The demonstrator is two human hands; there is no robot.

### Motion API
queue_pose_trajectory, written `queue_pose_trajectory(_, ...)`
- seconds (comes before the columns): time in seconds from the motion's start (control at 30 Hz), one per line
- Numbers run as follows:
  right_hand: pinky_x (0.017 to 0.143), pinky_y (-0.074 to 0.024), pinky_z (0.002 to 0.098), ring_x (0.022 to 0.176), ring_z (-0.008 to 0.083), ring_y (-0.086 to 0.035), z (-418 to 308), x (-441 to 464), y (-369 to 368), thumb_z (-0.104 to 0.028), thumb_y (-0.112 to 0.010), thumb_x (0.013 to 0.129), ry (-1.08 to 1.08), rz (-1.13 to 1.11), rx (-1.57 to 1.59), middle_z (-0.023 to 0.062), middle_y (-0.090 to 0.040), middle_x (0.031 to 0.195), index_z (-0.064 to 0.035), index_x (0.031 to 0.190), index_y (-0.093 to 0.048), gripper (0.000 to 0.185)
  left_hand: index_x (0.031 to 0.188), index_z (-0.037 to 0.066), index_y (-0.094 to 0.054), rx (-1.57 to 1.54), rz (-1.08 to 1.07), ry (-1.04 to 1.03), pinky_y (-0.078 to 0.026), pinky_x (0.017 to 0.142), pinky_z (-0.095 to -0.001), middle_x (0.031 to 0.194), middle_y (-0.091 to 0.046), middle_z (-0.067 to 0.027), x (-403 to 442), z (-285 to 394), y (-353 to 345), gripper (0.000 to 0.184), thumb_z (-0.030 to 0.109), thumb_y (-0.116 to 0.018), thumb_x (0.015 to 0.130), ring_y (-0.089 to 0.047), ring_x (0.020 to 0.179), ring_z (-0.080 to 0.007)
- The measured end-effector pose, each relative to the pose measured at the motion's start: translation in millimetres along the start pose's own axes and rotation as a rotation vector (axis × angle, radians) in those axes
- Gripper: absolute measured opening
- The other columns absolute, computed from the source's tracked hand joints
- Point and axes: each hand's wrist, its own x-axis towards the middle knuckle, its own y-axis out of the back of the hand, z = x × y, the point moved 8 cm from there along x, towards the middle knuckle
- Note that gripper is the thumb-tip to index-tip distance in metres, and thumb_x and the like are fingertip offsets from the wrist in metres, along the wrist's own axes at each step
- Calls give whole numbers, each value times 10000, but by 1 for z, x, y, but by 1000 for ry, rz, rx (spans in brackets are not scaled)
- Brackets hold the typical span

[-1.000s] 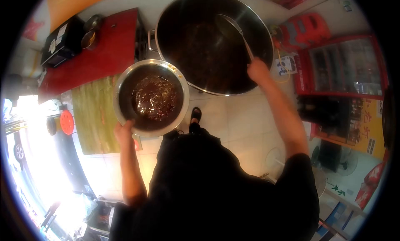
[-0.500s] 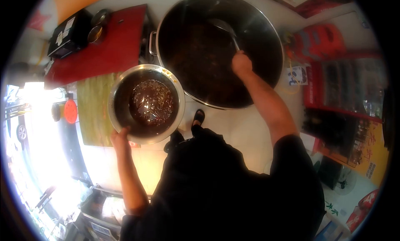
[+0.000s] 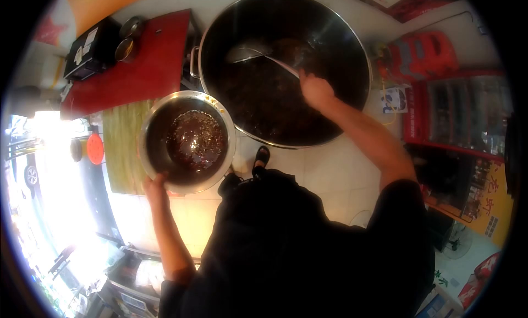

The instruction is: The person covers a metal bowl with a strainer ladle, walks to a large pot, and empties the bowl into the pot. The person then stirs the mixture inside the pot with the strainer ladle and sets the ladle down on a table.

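My left hand (image 3: 156, 187) grips the near left rim of a wide metal bowl (image 3: 158, 158). Dark reddish-brown liquid with small bits floating on it lies in the bowl. Closed around the handle of a long metal ladle (image 3: 283, 66) is my right hand (image 3: 317, 91), over a very large steel pot (image 3: 360, 106). The ladle's round head is at the pot's far left, near the surface of dark liquid; how deep it sits I cannot tell. The bowl is held beside the pot's near left edge.
Left of the pot stands a red-topped table (image 3: 148, 56) with a black box (image 3: 91, 48) and small metal containers (image 3: 125, 49). A greenish wooden board (image 3: 124, 147) adjoins it. At right is a red-framed cabinet (image 3: 465, 111). A bin (image 3: 129, 279) stands at lower left.
The ladle's head has swung left across the pot, and my right hand has shifted slightly left and down. The bowl in my left hand has moved a little left and down.
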Motion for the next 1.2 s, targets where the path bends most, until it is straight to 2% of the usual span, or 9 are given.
queue_pose_trajectory(0.3,749,-623,479,857,427,-735,74,-10,30,-16,-587,881,-83,105,-189,279,-662,1110,34,1536,-411,680,1083,-70,-721,-29,32,-54,-534,888,-296,996,-749,-106,5,-8,8,275,-37,-670,815,-692,901,-202)
queue_pose_trajectory(0.53,873,-604,497,1057,447,-709,92,25,10,-93,-433,1024,-249,76,-44,286,-643,1249,46,1522,-402,517,1080,-72,-715,12,35,-22,-536,890,-308,999,-742,-116,1,-12,9,268,-35,-666,819,-689,902,-208)
queue_pose_trajectory(0.6,895,-600,499,1080,453,-703,99,31,5,-103,-425,1036,-330,69,50,297,-638,1276,54,1497,-418,487,1104,-83,-719,120,24,-26,-496,904,-378,1039,-736,-152,2,-13,11,364,139,-718,814,-654,968,-258)
queue_pose_trajectory(0.73,952,-586,496,1136,464,-688,117,26,-7,-127,-457,1042,-401,32,54,317,-649,1298,68,1411,-481,418,1049,-86,-718,87,49,-54,-495,869,-387,986,-731,-150,-1,-2,5,342,157,-731,809,-643,912,-269)
queue_pose_trajectory(0.8,959,-584,490,1143,460,-688,126,19,-8,-129,-502,1019,-421,-12,33,310,-666,1275,70,1395,-501,425,1074,-84,-705,59,70,-6,-521,926,-313,1014,-735,-123,-4,3,4,263,-18,-662,823,-688,950,-219)
queue_pose_trajectory(0.87,965,-581,483,1149,455,-687,133,11,-4,-130,-548,995,-437,-56,9,304,-682,1253,72,1379,-522,434,1072,-84,-706,86,63,12,-519,923,-312,1013,-736,-124,0,-1,8,262,-10,-664,824,-687,948,-217)
queue_pose_trajectory(1.07,966,-575,472,1144,426,-698,135,-11,24,-80,-593,928,-247,-209,-164,311,-698,1202,45,1095,-735,253,1072,-88,-710,78,6,-19,-515,911,-306,1008,-740,-124,8,1,9,272,11,-674,822,-685,939,-210)
queue_pose_trajectory(1.13,846,-609,483,988,403,-751,151,-1,4,-46,-569,911,-160,-297,-281,299,-728,1078,52,933,-748,205,1070,-90,-712,79,-6,-30,-517,908,-306,1005,-741,-123,11,-2,10,272,13,-676,821,-686,934,-208)
queue_pose_trajectory(1.2,765,-610,486,884,392,-754,152,-9,11,-34,-553,910,-249,-411,-211,287,-731,1007,73,905,-731,208,1056,-90,-719,87,5,-12,-523,896,-306,994,-743,-123,13,-3,13,260,13,-681,820,-688,915,-207)
